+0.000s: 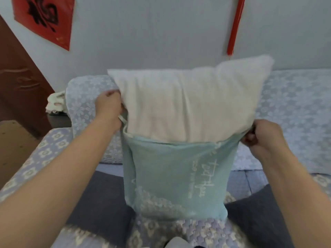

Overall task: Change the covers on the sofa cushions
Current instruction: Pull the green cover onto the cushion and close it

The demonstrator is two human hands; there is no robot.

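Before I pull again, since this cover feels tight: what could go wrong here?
1. The teal cover reaches only partway up the white cushion insert; uneven pulls could leave it skewed.
2. The left hand and right hand each pinch the opening's edge, so a hard tug might strain the seam there.
3. The insert's top is unsupported and could tip sideways.

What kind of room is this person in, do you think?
Most likely a living room in a home. There is a sofa draped in a flowered cloth, a white cushion half inside a teal cover, and a red paper decoration on the wall.
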